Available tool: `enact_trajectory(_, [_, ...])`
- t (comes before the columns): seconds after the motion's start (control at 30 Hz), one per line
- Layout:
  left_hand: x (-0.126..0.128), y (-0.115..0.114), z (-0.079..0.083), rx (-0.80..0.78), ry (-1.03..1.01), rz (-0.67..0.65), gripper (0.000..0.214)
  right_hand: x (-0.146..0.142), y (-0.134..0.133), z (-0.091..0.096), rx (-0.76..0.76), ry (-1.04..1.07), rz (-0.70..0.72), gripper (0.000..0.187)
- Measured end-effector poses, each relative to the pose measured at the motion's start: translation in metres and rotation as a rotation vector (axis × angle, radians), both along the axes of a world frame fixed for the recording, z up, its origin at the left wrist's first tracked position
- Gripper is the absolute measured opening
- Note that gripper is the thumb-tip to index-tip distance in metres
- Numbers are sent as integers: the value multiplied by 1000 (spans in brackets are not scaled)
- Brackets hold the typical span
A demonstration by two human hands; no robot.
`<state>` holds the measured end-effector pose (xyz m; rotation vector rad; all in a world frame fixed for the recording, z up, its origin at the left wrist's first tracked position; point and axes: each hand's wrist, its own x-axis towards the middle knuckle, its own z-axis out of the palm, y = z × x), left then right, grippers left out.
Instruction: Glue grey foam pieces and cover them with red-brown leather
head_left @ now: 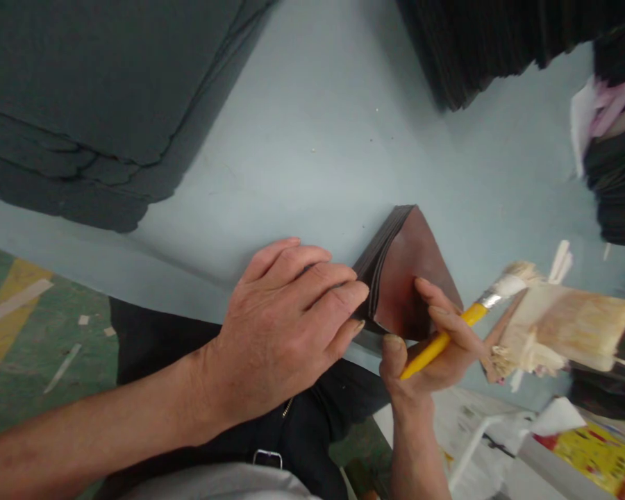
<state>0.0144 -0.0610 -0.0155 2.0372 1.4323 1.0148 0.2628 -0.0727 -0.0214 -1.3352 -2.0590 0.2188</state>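
A small stack of dark brown sheets (406,271) lies on the pale blue table (317,153) near its front edge. My left hand (281,326) rests flat on the stack's left side, fingers stretched out and pressing down. My right hand (432,347) is closed round a yellow-handled brush (469,316), its pale bristles pointing up to the right, while its fingertips touch the top sheet.
A thick pile of dark grey sheets (94,104) fills the far left of the table. Black stacks (500,35) stand at the back right. A glue-caked block (567,326) sits to the right of the brush. Green floor (36,333) shows at the lower left.
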Motion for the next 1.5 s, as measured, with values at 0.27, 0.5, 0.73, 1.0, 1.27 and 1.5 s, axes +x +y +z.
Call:
enact_trajectory(0.27, [5,2,2,9,-10,11,12,-1,0,1,-10,17,-2,47])
enact_trajectory(0.5, [3,2,1,22,-5,3,12,-1,0,-1,-1,25,-4,46])
enact_trajectory(0.73, [-4,4,9,-78,-255,-71,18,-4,2,-5,66,40,-13,42])
enact_trajectory(1.0, [-7,24,28,-601,-492,-195,37,-1,1,-10,83,45,-16,43])
enact_trajectory(1.27, [2,42,22,-1061,-791,-262,34,-2,3,-11,106,-50,-19,46])
enact_trajectory(1.5, [2,47,26,-1197,-748,-224,56,-4,4,-11,149,-142,-17,50])
